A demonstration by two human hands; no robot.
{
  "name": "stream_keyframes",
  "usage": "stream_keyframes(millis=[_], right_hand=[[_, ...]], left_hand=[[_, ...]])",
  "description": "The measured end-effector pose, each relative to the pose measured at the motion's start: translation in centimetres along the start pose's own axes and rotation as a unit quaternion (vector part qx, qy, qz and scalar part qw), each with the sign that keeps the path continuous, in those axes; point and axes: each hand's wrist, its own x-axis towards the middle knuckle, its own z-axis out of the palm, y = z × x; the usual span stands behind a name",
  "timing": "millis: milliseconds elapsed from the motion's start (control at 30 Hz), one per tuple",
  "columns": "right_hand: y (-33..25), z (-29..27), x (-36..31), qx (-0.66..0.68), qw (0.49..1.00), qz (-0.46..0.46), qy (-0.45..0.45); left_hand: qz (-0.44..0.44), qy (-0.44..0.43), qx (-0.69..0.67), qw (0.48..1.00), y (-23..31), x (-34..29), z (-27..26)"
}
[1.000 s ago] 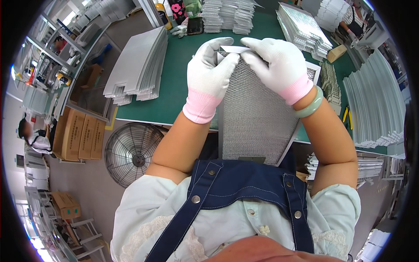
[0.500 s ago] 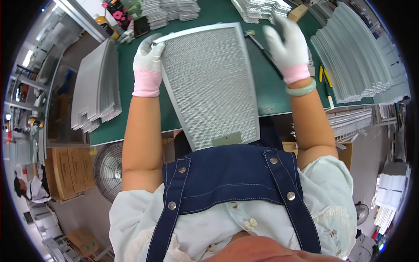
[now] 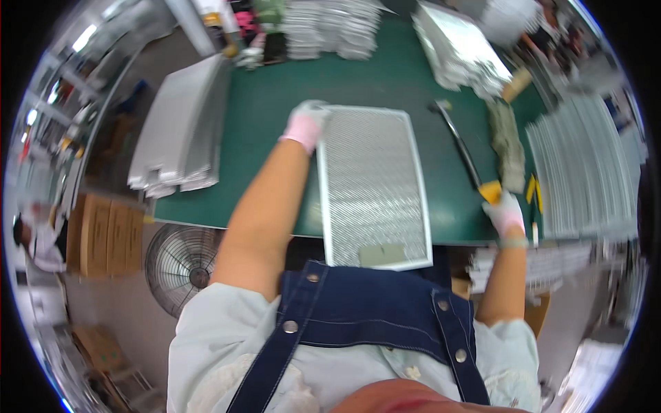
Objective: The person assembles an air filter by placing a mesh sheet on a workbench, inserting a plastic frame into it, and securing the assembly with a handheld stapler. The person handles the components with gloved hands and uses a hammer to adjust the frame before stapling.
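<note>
A rectangular metal mesh filter panel in a silver frame lies in front of me, its near end close to my apron. My left hand, in a white glove with a pink cuff, grips its far left corner; the fingertips are partly hidden. At the right, my gloved right hand is closed on a small flat yellow piece whose kind I cannot make out. A hammer with a black handle lies just beyond that hand, its handle end near the yellow piece. A grey-green cloth-like bundle lies next to it.
Stacks of silver panels stand at the left and right of the green table. More metal pieces are piled at the back. Yellow-handled pliers lie by the right stack. A floor fan stands below left.
My right hand has come down and nearer, and now holds the yellow piece. The panel lies straighter, its far left corner still in my left hand. The whole view has shifted.
</note>
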Motion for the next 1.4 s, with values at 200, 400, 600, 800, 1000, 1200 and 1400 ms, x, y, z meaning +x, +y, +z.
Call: stream_keyframes(millis=[200, 400, 600, 800, 1000, 1200, 1400], right_hand=[[5.0, 3.2, -0.1, 0.302, 0.952, -0.002, 0.057], [4.9, 2.6, -1.8, 0.326, 0.942, 0.073, -0.006], [-0.5, 0.2, -2.9, 0.414, 0.897, -0.043, 0.147], [-19.3, 1.1, -1.9, 0.118, 0.888, -0.36, 0.262], [-31.0, 3.1, -2.0, -0.052, 0.915, -0.359, 0.176], [-33.0, 2.7, -2.7, 0.003, 0.959, -0.274, 0.072], [-34.3, 2.0, -1.6, 0.001, 0.965, -0.258, 0.036]], left_hand=[[-0.16, 0.001, -0.22, 0.962, 4.8, -1.6, -0.9], [-0.144, -0.033, -0.43, 0.891, 3.7, -2.7, -0.3], [-0.137, -0.058, -0.419, 0.896, 2.9, -1.9, -0.4], [-0.151, -0.067, -0.401, 0.901, 3.3, -1.8, -0.2], [-0.133, -0.063, -0.438, 0.887, 2.4, -1.6, 0.4], [-0.147, -0.076, -0.392, 0.905, 2.7, -1.6, 0.2], [-0.127, -0.079, -0.381, 0.912, 0.8, -0.8, 1.1]])
